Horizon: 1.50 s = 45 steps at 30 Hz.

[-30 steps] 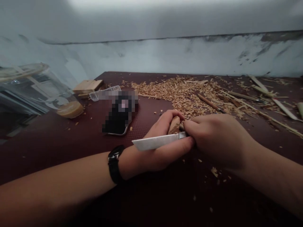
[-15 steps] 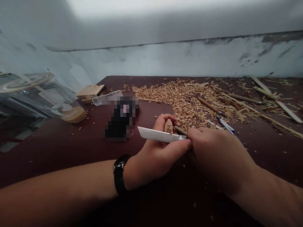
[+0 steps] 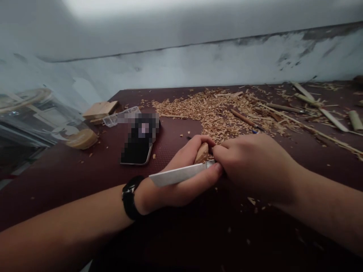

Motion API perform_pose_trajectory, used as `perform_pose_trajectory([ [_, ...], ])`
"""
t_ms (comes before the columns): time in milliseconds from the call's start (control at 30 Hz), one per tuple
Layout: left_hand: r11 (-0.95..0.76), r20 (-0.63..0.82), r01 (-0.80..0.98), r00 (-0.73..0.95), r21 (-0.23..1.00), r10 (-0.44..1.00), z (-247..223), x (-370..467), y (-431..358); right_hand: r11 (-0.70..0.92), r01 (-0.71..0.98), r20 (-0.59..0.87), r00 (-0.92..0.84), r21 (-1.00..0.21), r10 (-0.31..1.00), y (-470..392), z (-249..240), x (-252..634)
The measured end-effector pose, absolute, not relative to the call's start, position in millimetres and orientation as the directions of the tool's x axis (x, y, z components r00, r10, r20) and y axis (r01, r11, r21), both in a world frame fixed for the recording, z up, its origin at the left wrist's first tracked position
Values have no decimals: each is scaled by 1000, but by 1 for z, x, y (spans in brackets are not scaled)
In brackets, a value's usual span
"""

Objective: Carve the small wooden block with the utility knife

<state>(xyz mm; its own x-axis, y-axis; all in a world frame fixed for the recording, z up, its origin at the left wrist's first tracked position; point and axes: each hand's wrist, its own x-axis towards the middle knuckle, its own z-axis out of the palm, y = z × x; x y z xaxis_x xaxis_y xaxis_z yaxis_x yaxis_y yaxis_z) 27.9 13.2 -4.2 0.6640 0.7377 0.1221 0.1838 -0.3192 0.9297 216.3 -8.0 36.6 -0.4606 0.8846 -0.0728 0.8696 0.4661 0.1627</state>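
Observation:
My left hand (image 3: 181,177), with a black watch (image 3: 131,197) on its wrist, is wrapped round a small light-brown piece of wood (image 3: 202,154). Closed into a fist, my right hand (image 3: 252,166) grips a carving knife (image 3: 177,175), whose handle is hidden by the fingers. The knife's pale flat blade points left across my left palm, on the near side of the wood. My left thumb reaches to the base of the blade, and the two hands meet there. Whether the edge touches the wood I cannot tell.
Wood shavings (image 3: 215,117) lie heaped behind my hands, with a wooden-handled tool (image 3: 246,118) on them. Long wood strips (image 3: 334,120) lie to the right. On the left are a phone (image 3: 138,143), a clear plastic box (image 3: 113,118), wood blocks (image 3: 100,109) and a clear container (image 3: 51,121).
The blade has tilted, its tip now lower and further left. Both hands have shifted slightly left in view, and new chips lie on the table below my right hand.

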Motion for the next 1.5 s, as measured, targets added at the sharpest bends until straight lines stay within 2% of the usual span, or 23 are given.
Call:
perform_pose_trajectory([
  [167,-206,64,212,532,955,845,-9,33,7,427,885,-30,-430,187,902,-5,34,216],
  [333,-26,59,-77,458,997,887,-19,45,5,276,952,-13,-277,132,961,-9,23,212],
  [400,-17,66,-120,418,993,906,-22,48,3,247,962,-25,-246,117,969,-15,21,209],
  [567,-99,104,-31,317,995,943,-26,47,-1,335,942,-25,-335,24,942,-28,17,202],
  [667,-165,138,35,395,986,908,-19,38,4,376,926,-11,-376,14,926,-26,18,204],
  [800,-294,100,255,574,921,813,-2,28,12,463,885,-3,-463,51,886,-19,32,213],
  [1067,-306,70,264,643,915,763,-1,26,17,490,863,-64,-486,120,872,-16,43,218],
  [1300,-208,72,153,615,966,785,-7,23,15,545,834,-100,-537,86,838,-10,48,213],
  [1500,22,20,-62,608,998,793,-9,20,17,583,801,-83,-596,-140,799,-9,46,213],
])
